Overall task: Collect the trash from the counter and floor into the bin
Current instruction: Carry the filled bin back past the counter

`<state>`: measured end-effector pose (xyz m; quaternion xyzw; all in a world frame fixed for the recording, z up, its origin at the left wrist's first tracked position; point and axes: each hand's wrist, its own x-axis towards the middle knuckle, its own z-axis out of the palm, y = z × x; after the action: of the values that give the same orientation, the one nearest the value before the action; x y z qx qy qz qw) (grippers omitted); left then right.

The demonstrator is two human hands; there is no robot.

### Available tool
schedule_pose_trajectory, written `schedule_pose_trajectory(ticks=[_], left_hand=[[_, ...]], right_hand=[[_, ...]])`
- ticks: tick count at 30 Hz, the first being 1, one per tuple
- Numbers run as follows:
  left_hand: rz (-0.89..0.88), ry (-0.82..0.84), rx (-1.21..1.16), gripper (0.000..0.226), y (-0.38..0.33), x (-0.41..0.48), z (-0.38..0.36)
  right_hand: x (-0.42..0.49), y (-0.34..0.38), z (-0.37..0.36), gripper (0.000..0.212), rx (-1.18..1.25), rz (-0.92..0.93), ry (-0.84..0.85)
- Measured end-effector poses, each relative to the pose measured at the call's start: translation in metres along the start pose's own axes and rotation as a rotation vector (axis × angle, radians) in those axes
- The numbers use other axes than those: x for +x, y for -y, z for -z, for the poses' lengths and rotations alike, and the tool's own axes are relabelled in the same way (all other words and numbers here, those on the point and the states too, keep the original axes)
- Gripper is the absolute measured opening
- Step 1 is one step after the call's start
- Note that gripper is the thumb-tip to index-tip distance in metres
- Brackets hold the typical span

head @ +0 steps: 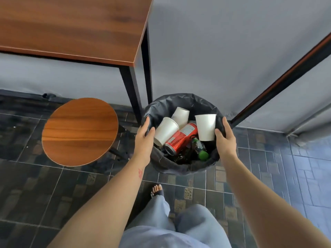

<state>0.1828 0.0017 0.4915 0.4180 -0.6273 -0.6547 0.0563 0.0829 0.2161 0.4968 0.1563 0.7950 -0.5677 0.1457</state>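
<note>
A round bin (180, 101) lined with a black bag stands on the tiled floor by the wall. Inside lie three white paper cups (165, 131), a red drink can (180, 138) and a bottle with a green cap (203, 154). My left hand (144, 137) grips the bin's left rim, fingers curled over the bag's edge. My right hand (225, 138) grips the right rim the same way, its thumb close to one upright cup (206, 127).
A wooden counter (71, 27) on black legs stands at the upper left. A round wooden stool (79, 131) sits left of the bin. A second dark table edge (286, 77) runs diagonally at the right. My foot (157, 190) and trouser legs are below.
</note>
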Motion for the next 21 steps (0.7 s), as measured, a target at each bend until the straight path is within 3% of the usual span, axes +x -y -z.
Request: schedule_pose_trajectory(ticks=[9,21], left_hand=[[0.073,-0.222,-0.094,0.042,0.005,0.04,-0.088],[0.28,-0.555,-0.283,0.036,0.089,0.093,-0.194]], right_hand=[[0.121,0.005,0.012,0.05,-0.043,-0.058,0.161],[0.258,-0.034,0.002,0.053,-0.155,-0.137,0.378]])
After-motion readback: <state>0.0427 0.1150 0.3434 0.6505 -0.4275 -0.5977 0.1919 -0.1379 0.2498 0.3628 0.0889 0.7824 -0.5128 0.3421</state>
